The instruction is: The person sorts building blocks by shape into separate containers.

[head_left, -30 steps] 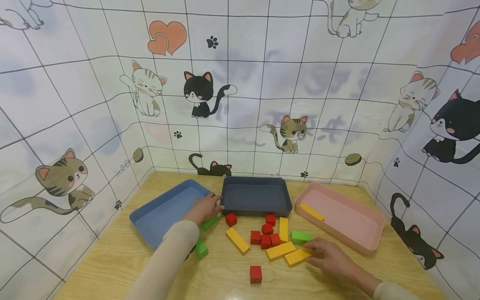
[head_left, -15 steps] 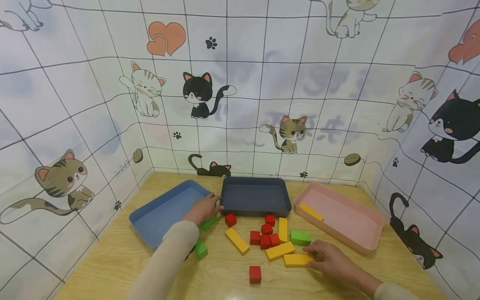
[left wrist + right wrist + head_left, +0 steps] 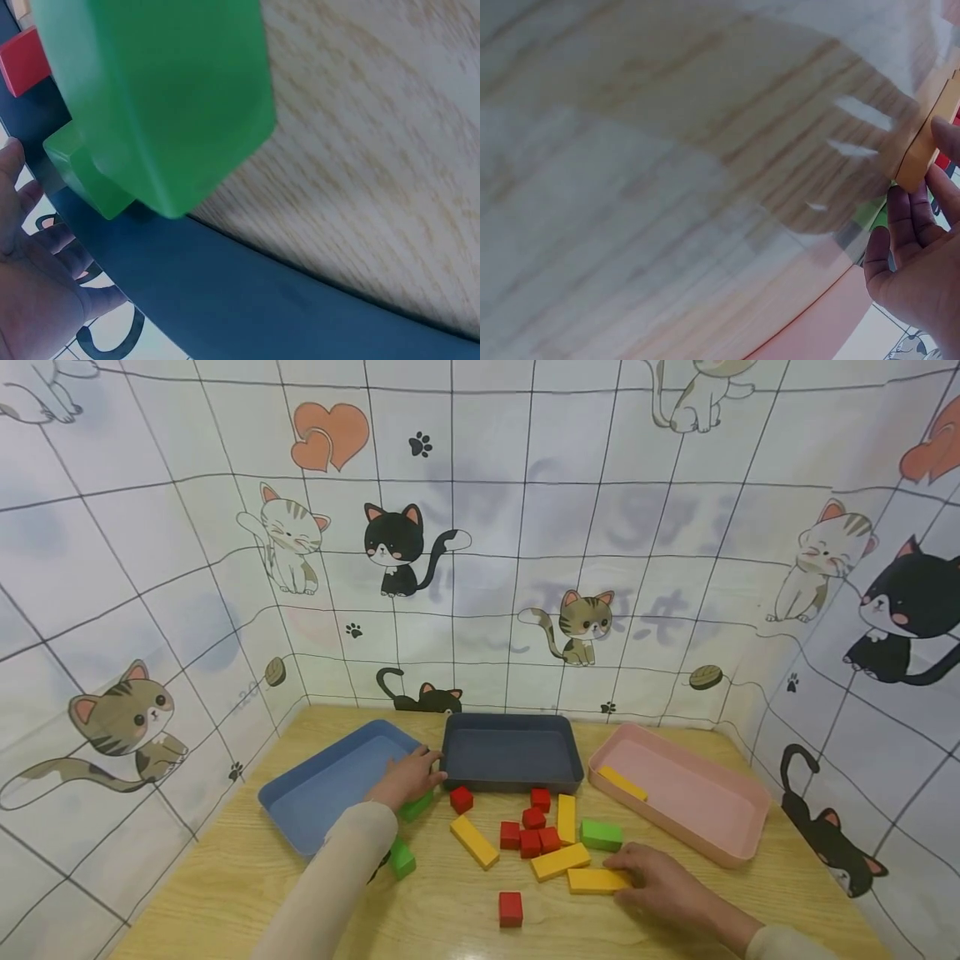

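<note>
My right hand [image 3: 663, 887] pinches the right end of a yellow block [image 3: 594, 882] on the wooden table. In the right wrist view, the thumb is on one side of this yellow block [image 3: 928, 142] and fingers are on the other. A second yellow block [image 3: 560, 862] and a green block [image 3: 602, 835] lie just beyond it. My left hand [image 3: 408, 777] is held with loose fingers by the right edge of the blue tray [image 3: 281, 802], fingertips near the dark tray [image 3: 513, 787]. Under it are green blocks [image 3: 402, 857], one large and close in the left wrist view.
Several red cubes [image 3: 530, 843] cluster mid-table, and a single red cube [image 3: 511, 910] is nearer the front. Other yellow blocks [image 3: 474, 842] lie around them. The pink tray [image 3: 738, 852] at right holds one yellow block [image 3: 622, 783]. Cat-print sheeting [image 3: 487, 527] encloses the table.
The yellow block at my right hand has turned from slanted to lying straight left to right. That hand has shifted slightly toward the front. My left hand stays put.
</note>
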The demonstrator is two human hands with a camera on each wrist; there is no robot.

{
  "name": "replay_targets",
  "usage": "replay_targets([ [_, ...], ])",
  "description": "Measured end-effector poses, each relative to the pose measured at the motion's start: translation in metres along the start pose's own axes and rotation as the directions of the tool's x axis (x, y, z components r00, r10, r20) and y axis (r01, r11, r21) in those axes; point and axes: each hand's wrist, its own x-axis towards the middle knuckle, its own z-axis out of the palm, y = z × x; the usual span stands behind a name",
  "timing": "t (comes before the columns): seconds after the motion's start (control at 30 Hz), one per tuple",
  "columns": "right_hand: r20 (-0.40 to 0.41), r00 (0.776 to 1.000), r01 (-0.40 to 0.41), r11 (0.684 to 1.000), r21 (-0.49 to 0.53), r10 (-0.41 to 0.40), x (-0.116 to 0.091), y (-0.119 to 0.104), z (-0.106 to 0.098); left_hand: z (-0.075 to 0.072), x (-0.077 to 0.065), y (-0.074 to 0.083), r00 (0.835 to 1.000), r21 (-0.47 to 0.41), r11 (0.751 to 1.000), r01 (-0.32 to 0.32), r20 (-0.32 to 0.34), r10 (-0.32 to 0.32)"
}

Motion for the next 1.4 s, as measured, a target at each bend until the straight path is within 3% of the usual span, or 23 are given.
replay_targets([
  [0.23, 0.011, 1.0, 0.024, 0.999, -0.035, -0.023, 0.002, 0.003, 0.001, -0.001, 0.001, -0.001, 1.0, 0.011, 1.0, -0.006, 0.001, 0.006],
  [0.67, 0.004, 1.0, -0.031, 0.999, 0.029, 0.031, -0.003, -0.003, -0.008, -0.006, -0.005, 0.0, 1.0, 0.004, 1.0, -0.014, 0.001, 0.014],
  [0.83, -0.082, 0.996, 0.035, 0.999, -0.027, -0.037, -0.001, -0.003, -0.013, -0.005, -0.004, 0.001, 1.0, 0.005, 1.0, -0.02, 0.003, 0.02],
  [1.03, -0.2, 0.973, 0.1, 0.993, -0.068, -0.112, 0.001, -0.003, -0.022, -0.003, -0.002, 0.003, 1.0, 0.01, 1.0, -0.03, 0.011, 0.03],
  [1.4, -0.297, 0.954, 0.022, 0.999, -0.03, -0.03, 0.01, -0.011, -0.041, 0.002, 0.002, -0.003, 1.0, 0.02, 1.0, -0.006, 0.006, 0.006],
])
